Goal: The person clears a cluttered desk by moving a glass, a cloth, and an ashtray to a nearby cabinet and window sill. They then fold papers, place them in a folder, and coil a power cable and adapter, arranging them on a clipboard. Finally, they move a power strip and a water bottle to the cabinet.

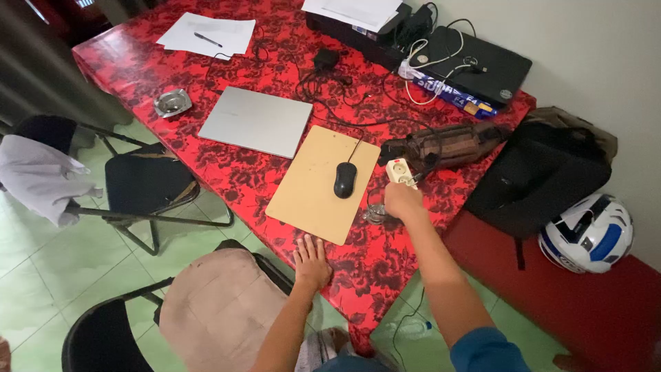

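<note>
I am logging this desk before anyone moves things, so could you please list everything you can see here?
table: one, red floral cloth, centre
closed laptop: one, silver, mid table
closed laptop: one, black, far right corner
board: one, tan, near edge
mouse: one, black, on the board
ashtray: one, metal, left of the silver laptop
paper: few sheets, white, far left, pen on top
power strip: one, white, in the right hand
backpack: one, black, right of the table
helmet: one, white and blue, far right
chairs: several, black, left
left hand: flat on the table edge
right hand: holding the power strip
</note>
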